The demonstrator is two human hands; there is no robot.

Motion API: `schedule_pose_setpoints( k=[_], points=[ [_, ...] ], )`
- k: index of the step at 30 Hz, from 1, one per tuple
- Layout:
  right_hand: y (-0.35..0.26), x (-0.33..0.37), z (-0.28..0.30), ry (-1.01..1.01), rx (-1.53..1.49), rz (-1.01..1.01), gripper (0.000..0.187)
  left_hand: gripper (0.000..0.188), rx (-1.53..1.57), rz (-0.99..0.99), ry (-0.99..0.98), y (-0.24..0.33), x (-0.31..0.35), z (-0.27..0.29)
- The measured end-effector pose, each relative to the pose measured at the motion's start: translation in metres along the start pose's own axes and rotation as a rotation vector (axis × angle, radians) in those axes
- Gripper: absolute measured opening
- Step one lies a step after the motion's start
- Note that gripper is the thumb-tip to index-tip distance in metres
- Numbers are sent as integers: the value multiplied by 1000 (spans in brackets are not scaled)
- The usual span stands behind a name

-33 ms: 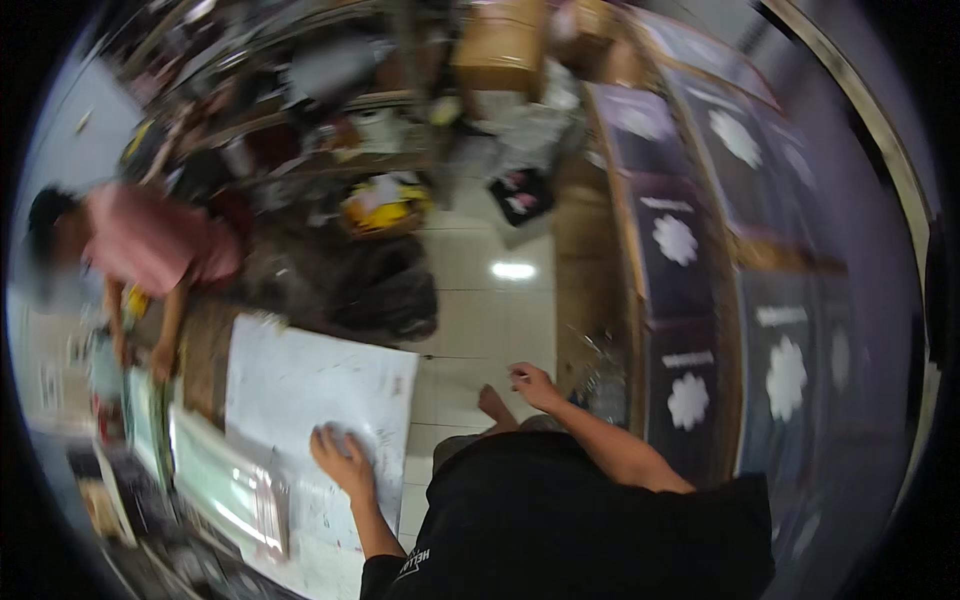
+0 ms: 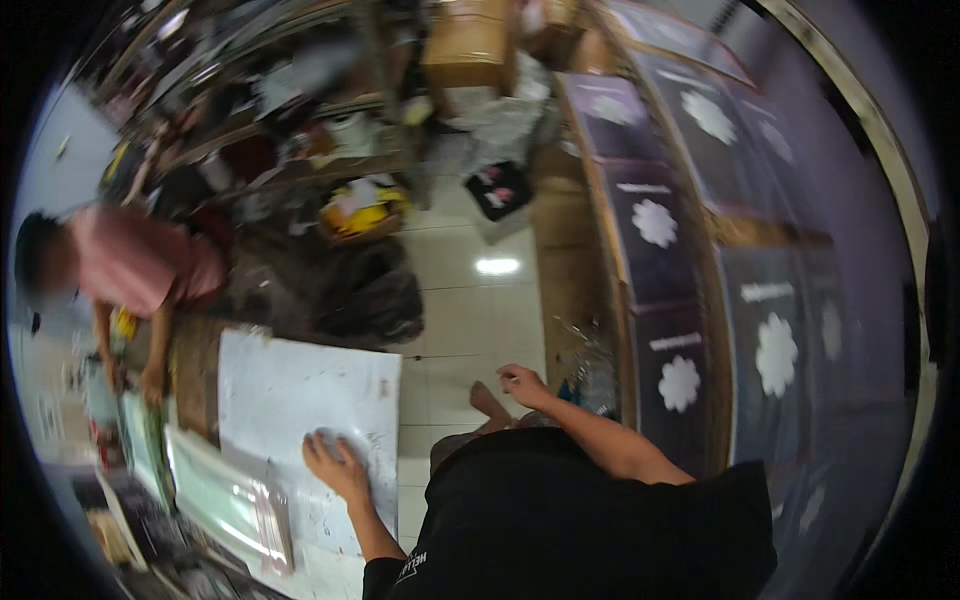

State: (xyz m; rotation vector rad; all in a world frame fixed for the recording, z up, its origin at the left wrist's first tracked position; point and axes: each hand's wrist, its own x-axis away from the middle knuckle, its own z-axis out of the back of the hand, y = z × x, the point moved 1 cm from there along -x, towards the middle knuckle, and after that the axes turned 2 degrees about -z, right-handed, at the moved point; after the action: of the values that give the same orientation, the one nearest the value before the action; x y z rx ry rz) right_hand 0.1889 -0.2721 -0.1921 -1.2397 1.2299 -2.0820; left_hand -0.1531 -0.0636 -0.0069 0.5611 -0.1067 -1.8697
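I see L hand [image 2: 338,468] at 7 o'clock, fingers spread apart on flat white rectangular board [image 2: 300,385] at 8 o'clock, R hand [image 2: 526,387] at 5 o'clock, fingers curled, can't tell if holding sth.

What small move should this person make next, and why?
Perhaps reach the left hand leftward to the glossy package: the hand is over the white board, fingers spread, apparently holding nothing, and the package lies nearby on that side.
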Motion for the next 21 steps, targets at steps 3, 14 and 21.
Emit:
schedule_pose_setpoints(
  k=[3,14,21],
  points=[
    [8,41,20,11,144,-85,38,46,-40,-71,-13,8,-22,-12],
    [92,124,28,64,342,-249,41,46,43,-74,109,3,-16,-15],
    [122,116,9,-136,121,-409,35,39,169,-55,174,8,-17,-5]
  ],
)
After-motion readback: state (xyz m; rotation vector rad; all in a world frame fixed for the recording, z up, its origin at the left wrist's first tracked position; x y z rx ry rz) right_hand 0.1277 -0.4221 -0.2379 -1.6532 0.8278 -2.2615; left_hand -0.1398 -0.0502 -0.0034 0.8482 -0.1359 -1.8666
